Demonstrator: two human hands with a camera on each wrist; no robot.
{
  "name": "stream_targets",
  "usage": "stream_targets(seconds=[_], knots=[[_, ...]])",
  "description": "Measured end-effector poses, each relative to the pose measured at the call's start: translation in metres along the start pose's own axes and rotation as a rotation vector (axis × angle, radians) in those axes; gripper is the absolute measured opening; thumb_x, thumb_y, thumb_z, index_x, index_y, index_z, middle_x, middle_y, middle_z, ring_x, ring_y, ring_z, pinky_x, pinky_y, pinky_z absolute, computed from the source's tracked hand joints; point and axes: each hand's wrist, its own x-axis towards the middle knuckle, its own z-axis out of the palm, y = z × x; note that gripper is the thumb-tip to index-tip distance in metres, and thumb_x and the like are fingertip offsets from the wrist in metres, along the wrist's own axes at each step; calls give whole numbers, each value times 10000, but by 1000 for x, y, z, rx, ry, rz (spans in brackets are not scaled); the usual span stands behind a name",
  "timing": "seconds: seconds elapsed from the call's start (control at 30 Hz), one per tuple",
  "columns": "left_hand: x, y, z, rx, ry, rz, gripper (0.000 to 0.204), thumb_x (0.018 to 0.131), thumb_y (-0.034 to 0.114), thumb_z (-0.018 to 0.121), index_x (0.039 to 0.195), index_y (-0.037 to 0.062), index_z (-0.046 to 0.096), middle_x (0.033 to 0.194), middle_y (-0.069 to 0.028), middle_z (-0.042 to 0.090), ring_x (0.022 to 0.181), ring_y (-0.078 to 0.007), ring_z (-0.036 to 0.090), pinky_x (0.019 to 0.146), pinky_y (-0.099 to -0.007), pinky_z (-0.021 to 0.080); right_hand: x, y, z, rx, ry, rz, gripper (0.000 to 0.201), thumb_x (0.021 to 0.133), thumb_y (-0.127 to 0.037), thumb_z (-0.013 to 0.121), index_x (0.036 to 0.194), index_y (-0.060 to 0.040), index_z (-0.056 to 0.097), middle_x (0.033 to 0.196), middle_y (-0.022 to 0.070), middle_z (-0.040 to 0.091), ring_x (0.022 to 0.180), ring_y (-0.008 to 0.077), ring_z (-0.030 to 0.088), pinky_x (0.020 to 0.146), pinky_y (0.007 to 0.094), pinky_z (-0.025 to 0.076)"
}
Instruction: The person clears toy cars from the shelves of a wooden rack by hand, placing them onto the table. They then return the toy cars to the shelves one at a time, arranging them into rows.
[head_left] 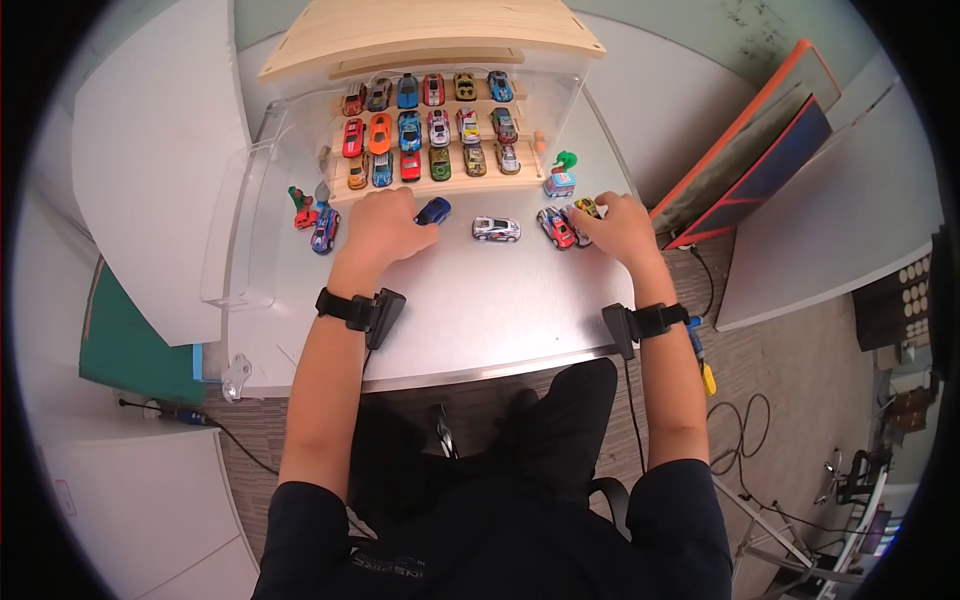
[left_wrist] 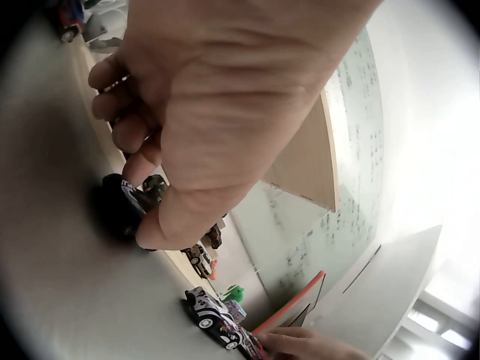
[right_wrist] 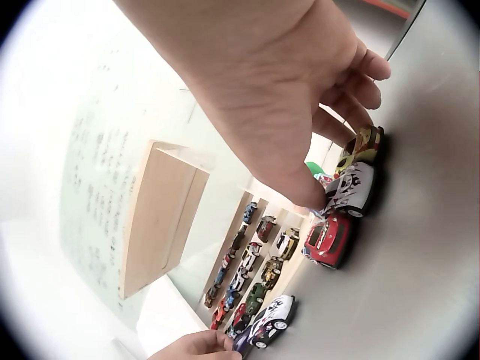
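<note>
On the silver table, the left hand [head_left: 380, 232] [left_wrist: 217, 112] pinches a dark blue toy car [head_left: 434, 211] [left_wrist: 121, 204] between thumb and forefinger. A white patterned car [head_left: 497, 229] [right_wrist: 271, 319] stands alone between the hands. The right hand [head_left: 622, 235] [right_wrist: 262, 90] has its thumb against another white car [right_wrist: 351, 189] and its fingers bent round the far side of a yellow car [head_left: 587, 207] [right_wrist: 363, 147]. These two stand side by side, with a red car [head_left: 555, 228] [right_wrist: 328, 241] next to them. The right fingertips are partly hidden.
Behind the hands a wooden rack [head_left: 455, 187] holds rows of toy cars. A blue car [head_left: 324, 231] and a small red toy [head_left: 305, 217] stand at the left. A small blue-and-pink toy [head_left: 560, 184] is at the right, near leaning boards [head_left: 745, 165].
</note>
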Motion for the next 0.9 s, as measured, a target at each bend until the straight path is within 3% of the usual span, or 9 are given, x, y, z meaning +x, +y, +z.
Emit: stream_targets(seconds=[0.03, 0.1, 0.23, 0.27, 0.43, 0.6, 0.7, 0.77, 0.9], knots=[[-1, -1, 2, 19, 21, -3, 373, 684, 372, 732, 831, 38, 656, 825, -161, 689, 825, -336, 668, 743, -410, 527, -2, -5, 1, 2, 0, -1, 614, 780, -474, 742, 1119, 36, 707, 985, 209, 690, 948, 340, 665, 848, 422, 521], [-2, -1, 4, 39, 41, -5, 374, 683, 383, 722, 820, 41, 658, 808, -157, 688, 810, -339, 668, 734, -412, 528, -7, -22, 8, 6, 263, -285, 462, 791, -375, 720, 1072, -8, 722, 948, 194, 657, 950, 351, 635, 849, 442, 521], [-6, 5, 2, 13, 14, -83, 387, 681, 408, 710, 796, 41, 667, 801, -154, 692, 806, -334, 673, 721, -422, 531, -26, -67, 28, 34, 209, -638, 332, 780, -312, 729, 966, -36, 734, 916, 148, 645, 959, 345, 601, 855, 441, 488], [-6, 5, 2, 7, 4, -103, 394, 682, 419, 705, 787, 41, 672, 801, -152, 695, 804, -331, 675, 716, -423, 532, -26, -75, 33, 34, 210, -637, 332, 780, -312, 729, 966, -36, 734, 916, 148, 645, 959, 345, 601, 855, 441, 488], [-8, 10, 2, 28, -52, -121, 440, 715, 474, 688, 774, 38, 681, 800, -153, 702, 790, -321, 681, 703, -420, 530, -21, -103, 54, -60, 113, -490, 415, 773, -426, 725, 839, -17, 700, 903, 155, 675, 960, 344, 602, 865, 426, 488], [-6, 9, 11, -21, -55, -84, 517, 742, 555, 684, 737, 38, 676, 749, -150, 690, 754, -322, 677, 683, -419, 526, -23, -109, 37, 25, 58, -365, 454, 800, -474, 708, 861, -24, 713, 901, 169, 685, 961, 360, 621, 858, 451, 497], [-6, 10, 12, -24, -60, -74, 550, 746, 589, 687, 708, 40, 665, 718, -147, 679, 726, -317, 667, 664, -414, 518, -16, -72, 23, 130, 185, -198, 515, 816, -509, 696, 961, -15, 717, 977, 195, 696, 956, 377, 649, 853, 464, 512], [-5, 9, 11, -34, -85, -84, 561, 752, 599, 687, 694, 42, 654, 711, -144, 674, 714, -307, 659, 651, -411, 511, -12, -35, 15, 22, 330, -106, 603, 826, -546, 679, 1046, 15, 691, 995, 221, 702, 991, 379, 654, 863, 447, 518], [-5, 11, 10, -39, -100, -88, 555, 755, 592, 687, 685, 42, 645, 703, -140, 668, 705, -298, 652, 644, -408, 505, -13, 0, 9, -7, 109, 82, 677, 830, -580, 664, 1076, 50, 662, 958, 240, 703, 987, 388, 665, 848, 442, 523]])
